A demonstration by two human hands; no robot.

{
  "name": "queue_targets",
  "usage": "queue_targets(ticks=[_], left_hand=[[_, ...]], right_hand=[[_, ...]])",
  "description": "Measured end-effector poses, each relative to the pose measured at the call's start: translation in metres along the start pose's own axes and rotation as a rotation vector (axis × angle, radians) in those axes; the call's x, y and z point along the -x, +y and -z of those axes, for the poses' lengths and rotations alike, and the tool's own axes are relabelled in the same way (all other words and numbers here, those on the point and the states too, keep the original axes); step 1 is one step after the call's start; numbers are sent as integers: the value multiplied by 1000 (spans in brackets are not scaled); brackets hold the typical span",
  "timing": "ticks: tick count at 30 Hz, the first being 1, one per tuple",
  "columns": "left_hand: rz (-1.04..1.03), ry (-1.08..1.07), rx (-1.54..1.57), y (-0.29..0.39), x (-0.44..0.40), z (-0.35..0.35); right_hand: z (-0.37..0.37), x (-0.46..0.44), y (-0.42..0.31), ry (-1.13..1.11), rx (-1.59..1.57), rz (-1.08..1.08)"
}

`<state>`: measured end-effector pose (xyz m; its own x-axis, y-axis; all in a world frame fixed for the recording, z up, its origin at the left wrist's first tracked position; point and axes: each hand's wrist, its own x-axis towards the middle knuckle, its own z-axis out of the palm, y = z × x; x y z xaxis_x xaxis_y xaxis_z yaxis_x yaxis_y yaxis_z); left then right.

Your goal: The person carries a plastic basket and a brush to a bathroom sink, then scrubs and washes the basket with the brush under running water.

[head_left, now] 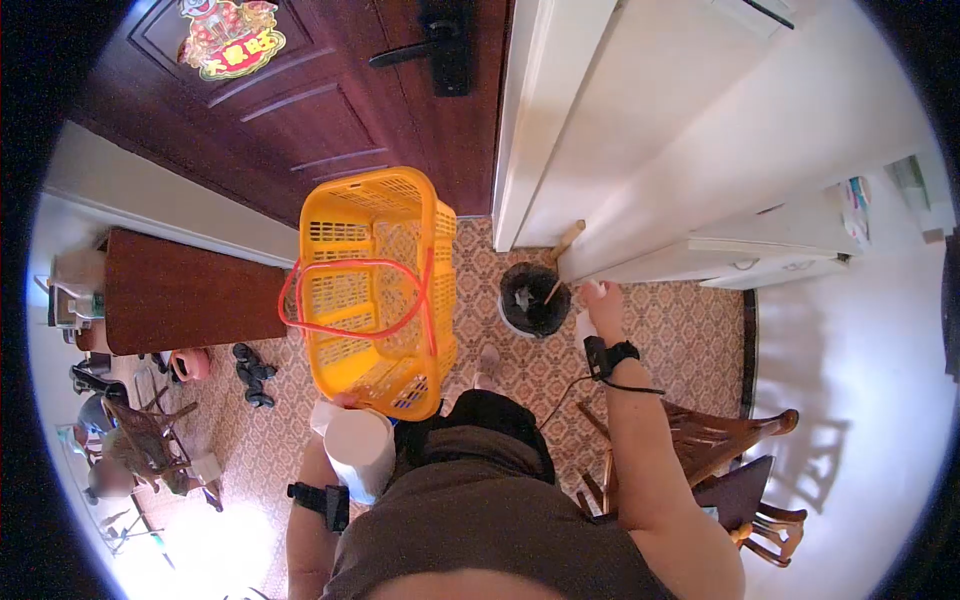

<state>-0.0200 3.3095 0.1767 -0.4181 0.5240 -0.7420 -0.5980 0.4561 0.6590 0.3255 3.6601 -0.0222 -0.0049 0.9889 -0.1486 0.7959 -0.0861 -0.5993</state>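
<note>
A yellow plastic basket (445,300) with red handles (350,262) hangs in front of me, tilted so that its inside shows. My left hand (347,400) is closed on its near rim, most of the fingers hidden. Against that forearm and my body rests a white cylinder (360,440), perhaps a paper roll, with a piece of white paper (322,416) beside it. On the right, my right hand (606,308) is closed on a white tissue-like piece (585,328). It is beside a bin (512,322) lined with a black bag, apart from it.
A dark red door (320,120) stands ahead. Wooden chairs (720,435) are close on my right. At left are a brown table (190,295), black shoes (252,375) and a seated person (110,480). A wooden stick (568,240) leans behind the bin.
</note>
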Motion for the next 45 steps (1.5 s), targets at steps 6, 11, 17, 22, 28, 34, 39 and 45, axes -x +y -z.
queue_targets(ticks=[6,11,17,22,28,34,39,45], left_hand=[[-38,-90,-72,5,-11,-12],[-56,-162,-118,11,-22,-29],[-64,-200,-151,13,-27,-40],[-77,-202,-170,11,-23,-44],[-86,-185,-180,9,-18,-43],[-112,-211,-202,6,-13,-40],[-166,-288,-255,9,-19,-47],[-257,-371,-302,14,-26,-62]], right_hand=[[-3,-9,19,-382,-1277,-581],[25,2,8,-538,-1473,-392],[29,-4,14,-556,-995,-258],[20,-3,1,-369,-618,-62],[-1,-32,18,-359,-208,-122],[47,-23,-39,113,-334,6],[141,30,-180,56,-937,179],[109,70,-211,-227,-375,495]])
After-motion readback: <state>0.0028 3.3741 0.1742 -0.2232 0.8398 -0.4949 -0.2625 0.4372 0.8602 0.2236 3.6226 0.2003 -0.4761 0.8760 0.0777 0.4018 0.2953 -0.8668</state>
